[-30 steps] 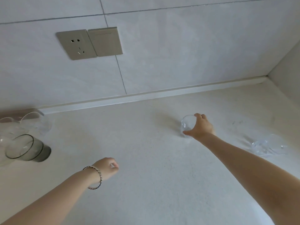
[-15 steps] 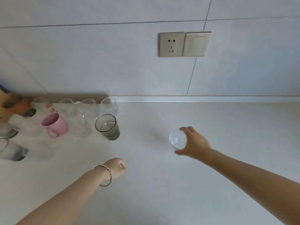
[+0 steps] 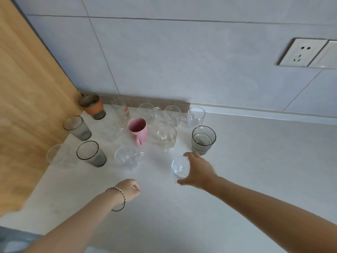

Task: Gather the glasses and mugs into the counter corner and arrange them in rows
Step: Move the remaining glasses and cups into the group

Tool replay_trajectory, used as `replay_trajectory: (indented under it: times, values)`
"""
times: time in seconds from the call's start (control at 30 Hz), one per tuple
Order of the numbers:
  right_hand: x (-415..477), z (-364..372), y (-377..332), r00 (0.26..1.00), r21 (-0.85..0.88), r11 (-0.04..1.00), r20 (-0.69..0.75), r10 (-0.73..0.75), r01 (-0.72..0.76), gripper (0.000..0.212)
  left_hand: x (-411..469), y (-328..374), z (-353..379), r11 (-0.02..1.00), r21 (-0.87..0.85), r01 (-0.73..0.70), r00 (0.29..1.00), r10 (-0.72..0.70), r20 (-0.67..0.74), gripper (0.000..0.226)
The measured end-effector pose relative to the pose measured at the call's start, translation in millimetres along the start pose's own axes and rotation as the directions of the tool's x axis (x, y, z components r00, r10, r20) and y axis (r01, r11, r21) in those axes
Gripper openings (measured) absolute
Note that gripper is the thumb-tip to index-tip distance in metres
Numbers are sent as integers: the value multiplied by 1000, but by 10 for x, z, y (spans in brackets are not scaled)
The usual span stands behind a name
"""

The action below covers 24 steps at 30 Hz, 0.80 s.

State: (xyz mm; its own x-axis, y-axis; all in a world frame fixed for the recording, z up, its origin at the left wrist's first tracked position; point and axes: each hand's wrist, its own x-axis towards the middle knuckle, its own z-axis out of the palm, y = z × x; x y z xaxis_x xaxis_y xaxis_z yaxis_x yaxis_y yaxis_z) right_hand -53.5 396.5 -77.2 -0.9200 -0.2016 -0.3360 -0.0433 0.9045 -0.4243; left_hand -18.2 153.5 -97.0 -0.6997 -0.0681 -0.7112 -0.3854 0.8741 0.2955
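Note:
My right hand (image 3: pixel 197 170) grips a small clear glass (image 3: pixel 179 166) from its right side, low over the white counter (image 3: pixel 255 161), just in front of a smoky grey tumbler (image 3: pixel 203 139). My left hand (image 3: pixel 130 189), with a bracelet on the wrist, hovers curled in a loose fist and holds nothing. In the corner stand several glasses and mugs in rough rows: a pink mug (image 3: pixel 138 129), an orange-banded cup (image 3: pixel 93 106), grey tumblers (image 3: pixel 91 154) (image 3: pixel 77 127), and several clear glasses (image 3: pixel 196 116) (image 3: pixel 166 136) (image 3: pixel 125 157).
A wooden cabinet side (image 3: pixel 27 106) bounds the corner on the left. The grey tiled wall (image 3: pixel 182 61) runs behind, with a socket and switch plate (image 3: pixel 308 52) at the right. The counter stretches bare to the right and toward me.
My right hand has carried the clear glass leftward along the counter to the group in the corner. The view has swung left, and the cabinet and all the rows now show.

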Motion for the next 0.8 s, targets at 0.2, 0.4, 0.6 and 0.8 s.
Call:
replay_trajectory:
  times: [0.2, 0.4, 0.6, 0.8]
  values:
    - [311, 370, -537, 983, 103, 981, -61, 171, -164, 91, 85, -382, -54, 1000, -25, 3, 1000, -2, 6, 14]
    - [312, 628, -622, 951, 140, 957, -140, 275, -256, 86, 104, -405, -8, 998, -18, -55, 997, 56, 47, 8]
    - [191, 660, -486, 961, 190, 949, -68, 268, -252, 106, 96, -154, 65, 993, 15, -118, 989, 116, 88, 9]
    - [-204, 346, 320, 916, -14, 926, 143, 375, -377, 77, 124, 415, 351, 959, 151, -239, 960, 210, 184, 10]
